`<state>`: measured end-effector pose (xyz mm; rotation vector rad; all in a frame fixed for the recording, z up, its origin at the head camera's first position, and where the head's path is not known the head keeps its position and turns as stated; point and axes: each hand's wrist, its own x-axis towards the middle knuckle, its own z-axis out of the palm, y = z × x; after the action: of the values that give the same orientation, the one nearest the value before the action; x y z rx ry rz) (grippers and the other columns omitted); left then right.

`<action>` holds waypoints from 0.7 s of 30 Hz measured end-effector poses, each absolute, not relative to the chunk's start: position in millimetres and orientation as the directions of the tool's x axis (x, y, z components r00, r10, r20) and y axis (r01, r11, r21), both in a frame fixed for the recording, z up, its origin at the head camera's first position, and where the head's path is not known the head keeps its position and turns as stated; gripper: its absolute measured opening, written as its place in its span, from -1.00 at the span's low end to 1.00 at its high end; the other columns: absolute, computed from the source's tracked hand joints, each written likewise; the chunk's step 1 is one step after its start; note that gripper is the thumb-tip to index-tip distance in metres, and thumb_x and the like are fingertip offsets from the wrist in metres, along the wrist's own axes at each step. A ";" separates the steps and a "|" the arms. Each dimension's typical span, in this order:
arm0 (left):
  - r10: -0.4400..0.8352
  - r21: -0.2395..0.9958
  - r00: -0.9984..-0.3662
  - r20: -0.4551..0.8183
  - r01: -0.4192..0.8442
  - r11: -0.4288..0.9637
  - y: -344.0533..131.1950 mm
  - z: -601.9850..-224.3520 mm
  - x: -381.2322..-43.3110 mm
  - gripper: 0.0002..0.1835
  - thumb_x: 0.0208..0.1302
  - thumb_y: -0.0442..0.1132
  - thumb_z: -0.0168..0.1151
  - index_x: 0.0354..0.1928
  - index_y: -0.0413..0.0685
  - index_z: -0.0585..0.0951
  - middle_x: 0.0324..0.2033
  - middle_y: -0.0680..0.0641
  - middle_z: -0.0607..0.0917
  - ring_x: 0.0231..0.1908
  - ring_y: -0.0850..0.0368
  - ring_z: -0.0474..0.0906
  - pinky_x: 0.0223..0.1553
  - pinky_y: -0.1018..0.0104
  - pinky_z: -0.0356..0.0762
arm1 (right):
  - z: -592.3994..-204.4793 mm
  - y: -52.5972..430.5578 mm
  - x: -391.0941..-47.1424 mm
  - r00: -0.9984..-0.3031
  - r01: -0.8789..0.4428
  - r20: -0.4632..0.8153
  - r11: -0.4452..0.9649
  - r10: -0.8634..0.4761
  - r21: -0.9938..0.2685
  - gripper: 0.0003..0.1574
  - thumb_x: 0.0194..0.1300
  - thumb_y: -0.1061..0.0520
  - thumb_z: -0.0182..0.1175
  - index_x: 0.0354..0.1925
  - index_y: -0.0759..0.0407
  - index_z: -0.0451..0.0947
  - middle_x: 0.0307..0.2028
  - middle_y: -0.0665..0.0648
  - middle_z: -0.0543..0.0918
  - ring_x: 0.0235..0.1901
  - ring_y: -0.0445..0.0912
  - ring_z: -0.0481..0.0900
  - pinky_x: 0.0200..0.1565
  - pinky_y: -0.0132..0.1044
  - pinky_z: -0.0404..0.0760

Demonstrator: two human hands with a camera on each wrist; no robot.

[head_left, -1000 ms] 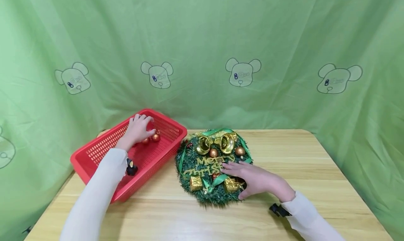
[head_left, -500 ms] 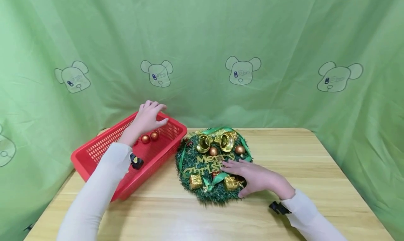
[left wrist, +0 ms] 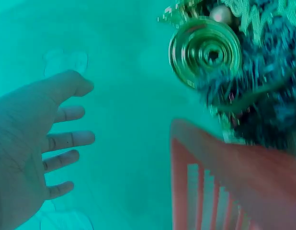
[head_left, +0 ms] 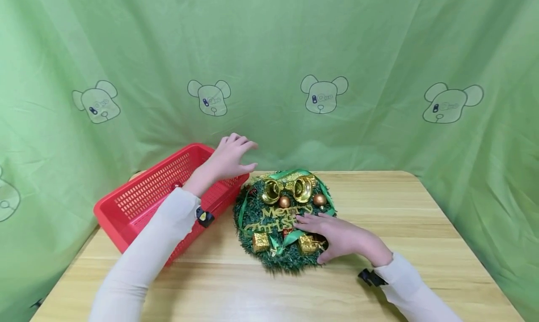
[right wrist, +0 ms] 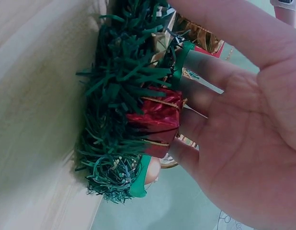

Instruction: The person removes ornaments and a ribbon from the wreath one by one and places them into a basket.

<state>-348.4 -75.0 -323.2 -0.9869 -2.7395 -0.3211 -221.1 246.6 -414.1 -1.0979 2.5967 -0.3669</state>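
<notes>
A round green wreath [head_left: 286, 261] lies on the table, with gold bells [head_left: 302, 189], copper balls [head_left: 320, 200], gold gift boxes [head_left: 260, 242] and gold "Merry Christmas" lettering. My left hand [head_left: 229, 157] hovers over the far right end of the red basket [head_left: 126, 191]. Its fingers are spread and nothing is in them, as the left wrist view confirms. My right hand [head_left: 343, 237] rests on the wreath's right side, its fingers loosely extended. In the right wrist view, a red gift box [right wrist: 160, 122] sits by those fingers. My left forearm covers part of the basket's inside.
Inside the basket a small shiny red item [head_left: 176, 185] shows beside my sleeve. The wooden table [head_left: 404, 209] reaches back to a green curtain [head_left: 269, 41] printed with bear heads. The basket's right rim stands close to the wreath.
My left hand has come up out of the basket and moved right toward the wreath. The copper balls in the basket are now hidden behind that arm. My right hand has stayed put.
</notes>
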 end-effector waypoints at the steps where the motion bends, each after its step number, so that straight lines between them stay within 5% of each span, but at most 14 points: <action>1: 0.611 0.122 -0.745 0.268 0.655 0.746 -70.5 -324.0 -348.4 -0.46 0.32 0.05 0.29 0.29 0.04 0.55 0.19 -0.10 0.60 0.22 -0.08 0.36 0.31 -0.10 0.25 | -414.2 246.6 -221.3 -0.663 -0.653 -0.169 0.674 -0.729 -0.344 0.26 -0.05 0.07 0.56 0.54 0.18 0.19 0.56 0.28 0.14 0.52 0.31 0.13 0.47 0.33 0.03; 21: 0.776 0.110 -0.590 0.222 0.806 0.581 31.6 -357.8 -336.4 -0.53 0.37 0.12 0.26 0.25 0.16 0.59 0.20 0.04 0.63 0.22 0.05 0.40 0.35 0.01 0.32 | -415.7 247.8 -223.5 -0.648 -0.680 -0.154 0.658 -0.745 -0.322 0.26 -0.05 0.02 0.57 0.53 0.21 0.21 0.54 0.31 0.19 0.50 0.32 0.18 0.45 0.33 0.09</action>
<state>-336.4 31.6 -357.8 -1.3396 -2.6583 -0.2987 -223.5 247.8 -415.7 -1.1455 2.6039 -0.3420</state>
